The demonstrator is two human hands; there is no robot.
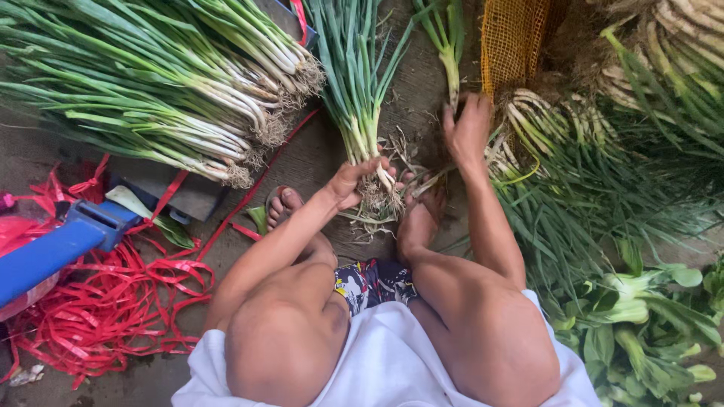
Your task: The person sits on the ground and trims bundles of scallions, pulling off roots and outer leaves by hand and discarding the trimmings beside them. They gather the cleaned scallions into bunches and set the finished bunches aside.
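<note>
Far left: tangle of red ties [113, 301] on the ground, unused. Above: large stack of cleaned scallions [151, 83], apparently finished. Centre: left hand [354, 181] closed around a scallion bunch [362, 98] near its roots, between the feet. Right hand [467, 128] pinching one stalk [450, 56]. Right: loose scallion heap [558, 151], seemingly still unsorted.

Market or farm produce sorting spot, heaps of spring onions [173, 98] on bare ground [317, 162], leafy greens [641, 316], orange net sack [513, 38], tangle of red tying strips [113, 301]
</note>
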